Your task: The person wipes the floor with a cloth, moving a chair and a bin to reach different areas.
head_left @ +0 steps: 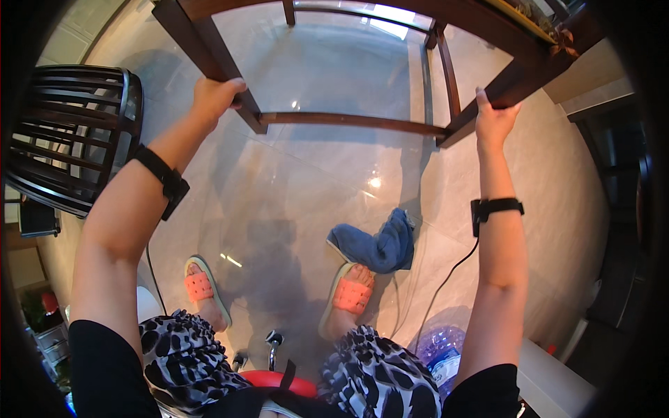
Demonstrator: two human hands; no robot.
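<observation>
A dark brown wooden table [355, 122] with legs joined by low crossbars stands in front of me. My left hand [214, 101] is closed around its near left leg, low down, with the thumb across the front. My right hand [496, 127] grips the near right leg from the outer side; some of its fingers are hidden behind the wood. A crumpled blue cloth [383, 242] lies on the floor below the table, against the toes of my right slipper [350, 294].
To the left stands a dark slatted chair [77, 132]. My left slipper [202, 285] rests on the tiled floor. A red rounded seat [279, 382] is beneath me, and a clear plastic bottle [442, 348] stands by my right leg. Cables hang from both forearm straps.
</observation>
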